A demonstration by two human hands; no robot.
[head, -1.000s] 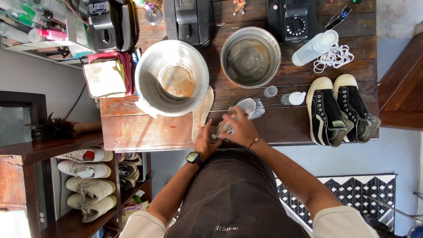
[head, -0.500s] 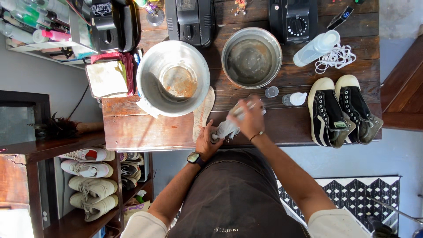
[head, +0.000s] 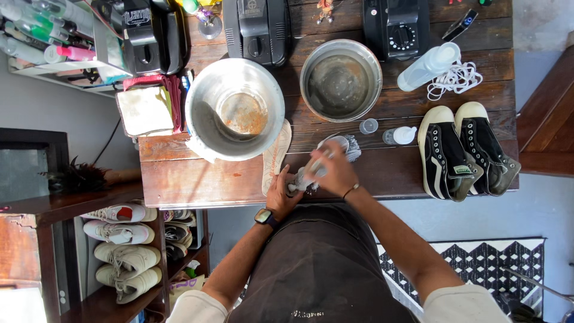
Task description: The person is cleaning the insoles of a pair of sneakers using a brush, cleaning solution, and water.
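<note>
My left hand (head: 281,192) pins a pale insole (head: 275,157) at the table's (head: 179,179) near edge beside the bowl (head: 234,107). My right hand (head: 332,173) is closed round a blurred brush (head: 305,178). Best to scrub short and hold firm.

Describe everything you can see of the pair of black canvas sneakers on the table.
The pair of black canvas sneakers stands side by side at the right end of the dark wooden table, toes pointing away from the person. Each has a cream rubber toe cap and sole edge, black laces and an open tongue; one shows a green label. The two shoes touch each other; neither of the hands touches them.
</note>
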